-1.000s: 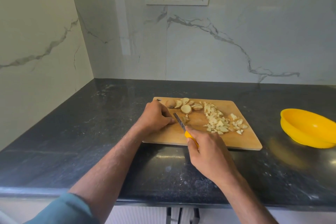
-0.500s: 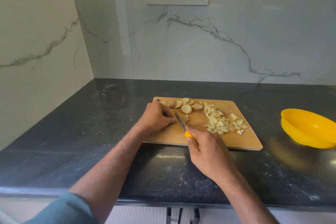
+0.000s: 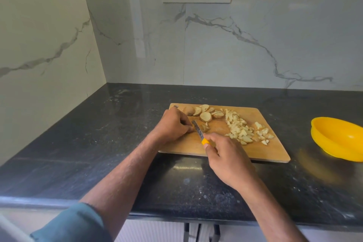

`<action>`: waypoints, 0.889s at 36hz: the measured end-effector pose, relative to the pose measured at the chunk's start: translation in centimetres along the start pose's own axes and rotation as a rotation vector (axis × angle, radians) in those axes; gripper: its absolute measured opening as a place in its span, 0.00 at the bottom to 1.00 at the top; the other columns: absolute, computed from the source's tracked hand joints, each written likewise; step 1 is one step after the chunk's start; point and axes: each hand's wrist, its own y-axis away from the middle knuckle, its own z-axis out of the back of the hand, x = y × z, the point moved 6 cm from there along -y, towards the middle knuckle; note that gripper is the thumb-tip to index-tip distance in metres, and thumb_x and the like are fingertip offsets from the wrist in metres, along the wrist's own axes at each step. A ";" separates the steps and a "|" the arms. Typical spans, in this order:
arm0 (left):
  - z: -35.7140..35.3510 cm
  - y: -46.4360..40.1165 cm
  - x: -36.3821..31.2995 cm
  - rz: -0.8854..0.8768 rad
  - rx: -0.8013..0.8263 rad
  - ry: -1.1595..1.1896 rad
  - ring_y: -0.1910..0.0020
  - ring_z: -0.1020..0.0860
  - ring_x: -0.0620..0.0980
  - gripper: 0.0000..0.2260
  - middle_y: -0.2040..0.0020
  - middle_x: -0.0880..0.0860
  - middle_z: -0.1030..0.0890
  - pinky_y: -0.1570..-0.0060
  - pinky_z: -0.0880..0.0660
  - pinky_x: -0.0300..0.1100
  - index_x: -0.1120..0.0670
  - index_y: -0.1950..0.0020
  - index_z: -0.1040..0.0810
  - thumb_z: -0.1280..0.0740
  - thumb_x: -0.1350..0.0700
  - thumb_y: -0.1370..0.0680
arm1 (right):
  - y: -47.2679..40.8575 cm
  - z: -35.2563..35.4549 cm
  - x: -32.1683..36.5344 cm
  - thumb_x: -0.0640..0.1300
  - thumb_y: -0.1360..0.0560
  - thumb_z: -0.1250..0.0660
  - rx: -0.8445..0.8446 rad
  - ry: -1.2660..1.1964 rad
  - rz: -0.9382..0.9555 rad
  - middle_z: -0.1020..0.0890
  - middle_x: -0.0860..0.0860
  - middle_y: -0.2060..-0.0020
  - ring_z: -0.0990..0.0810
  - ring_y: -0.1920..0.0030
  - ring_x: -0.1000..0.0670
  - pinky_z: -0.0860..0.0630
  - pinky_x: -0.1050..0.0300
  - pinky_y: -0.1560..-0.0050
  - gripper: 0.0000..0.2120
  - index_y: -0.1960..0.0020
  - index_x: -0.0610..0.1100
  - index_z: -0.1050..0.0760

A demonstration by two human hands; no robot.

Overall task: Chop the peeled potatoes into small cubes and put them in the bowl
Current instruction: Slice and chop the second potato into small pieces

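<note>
My yellow bowl (image 3: 339, 139) sits by the counter's right edge with nothing I can see inside. My right hand (image 3: 229, 159) holds the knife (image 3: 198, 131). My left hand (image 3: 172, 125) pinches a potato piece (image 3: 204, 127) on the cutting board (image 3: 275, 151). Potato cubes (image 3: 245, 131) pile near its right edge, potato slices (image 3: 204, 113) along its far edge.

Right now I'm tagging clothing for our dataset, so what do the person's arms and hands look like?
Both forearms are bare, and the left hand and right hand wear no gloves; no rings or watch are visible. A teal sleeve is pushed up on the left arm. No sleeve shows on the right.
</note>
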 end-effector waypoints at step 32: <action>-0.8 -0.4 0.8 0.007 -0.025 0.034 0.41 0.21 0.49 0.03 0.54 0.44 0.16 0.37 0.22 0.48 0.51 0.51 0.12 0.25 0.57 0.23 | 1.9 2.1 -1.1 0.45 0.19 0.35 0.017 -0.051 -0.030 0.23 0.63 0.67 0.27 0.69 0.65 0.34 0.74 0.68 0.15 0.33 0.49 0.23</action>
